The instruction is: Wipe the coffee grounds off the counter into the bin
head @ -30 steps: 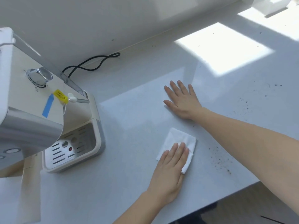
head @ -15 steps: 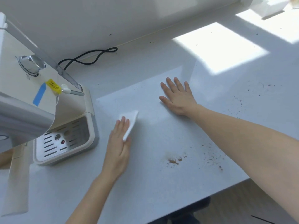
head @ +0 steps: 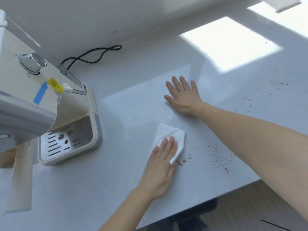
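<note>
My left hand (head: 160,165) lies flat on a folded white paper towel (head: 168,135) and presses it onto the pale grey counter (head: 116,189). A small clump of brown coffee grounds (head: 183,160) sits right at the towel's lower right edge. More grounds (head: 218,157) are scattered to the right, near the counter's front edge, and fine specks (head: 246,99) dot the far right. My right hand (head: 183,95) rests palm down on the counter beyond the towel, fingers spread, holding nothing. No bin is in view.
A cream espresso machine (head: 33,97) with a metal drip tray (head: 65,140) stands at the left. Its black cable (head: 93,55) loops along the back wall. The counter's front edge (head: 216,197) runs diagonally at lower right, with wooden floor (head: 260,207) below.
My left hand has swept the towel from beside the espresso machine back to the right, up against the clump of grounds. My right hand has stayed flat in place.
</note>
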Available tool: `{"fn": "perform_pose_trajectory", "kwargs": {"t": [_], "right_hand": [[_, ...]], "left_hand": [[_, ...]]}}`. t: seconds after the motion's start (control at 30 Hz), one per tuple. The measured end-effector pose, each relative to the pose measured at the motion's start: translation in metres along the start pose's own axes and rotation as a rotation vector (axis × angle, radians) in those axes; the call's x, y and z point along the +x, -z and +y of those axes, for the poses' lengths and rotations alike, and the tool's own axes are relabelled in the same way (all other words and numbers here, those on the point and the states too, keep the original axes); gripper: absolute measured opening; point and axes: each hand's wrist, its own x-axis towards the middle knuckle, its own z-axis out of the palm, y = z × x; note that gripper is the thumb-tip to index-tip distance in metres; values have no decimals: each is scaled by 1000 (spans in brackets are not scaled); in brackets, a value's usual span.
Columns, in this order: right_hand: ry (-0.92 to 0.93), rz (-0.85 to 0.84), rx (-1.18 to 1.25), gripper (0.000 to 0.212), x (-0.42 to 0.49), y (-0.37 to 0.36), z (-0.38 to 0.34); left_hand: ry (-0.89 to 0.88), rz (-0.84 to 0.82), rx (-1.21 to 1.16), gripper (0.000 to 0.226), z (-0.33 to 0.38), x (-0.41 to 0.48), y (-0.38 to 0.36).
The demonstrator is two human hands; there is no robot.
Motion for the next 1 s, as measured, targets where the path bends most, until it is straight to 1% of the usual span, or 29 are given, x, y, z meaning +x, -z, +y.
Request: {"fn": "perform_pose_trajectory", "kwargs": {"t": [0.1,0.23,0.33,0.4,0.47,0.57,0.63,0.67,0.73,0.8,0.87,1.0], "right_hand": [[1,-12,-5,70,0,0,0],[-4,-43,7,70,0,4,-1],[1,-48,98,68,-6,13,-6],[9,32,202,65,-17,21,-4],[-17,168,272,62,-33,33,9],[-151,371,307,62,-71,53,60],[-276,420,273,63,-106,59,107],[-345,411,237,63,-126,59,130],[-467,338,156,65,-164,52,166],[-530,240,79,70,-196,37,183],[-529,172,23,73,-217,21,188],[-450,127,-40,77,-227,0,181]], "left_hand": [[-47,-41,-24,58,32,-7,-19],[-12,-45,-61,57,50,-9,-27],[4,-18,-83,56,51,-10,-27],[16,-4,-117,57,50,-9,-27],[26,16,-175,59,50,-9,-27],[43,105,-296,58,55,-8,-26],[79,178,-372,55,59,-4,-27],[101,202,-391,55,62,-2,-29],[131,223,-368,53,67,4,-34],[148,224,-309,53,70,9,-39],[169,225,-277,54,72,15,-42],[182,231,-242,53,76,30,-43]]}}
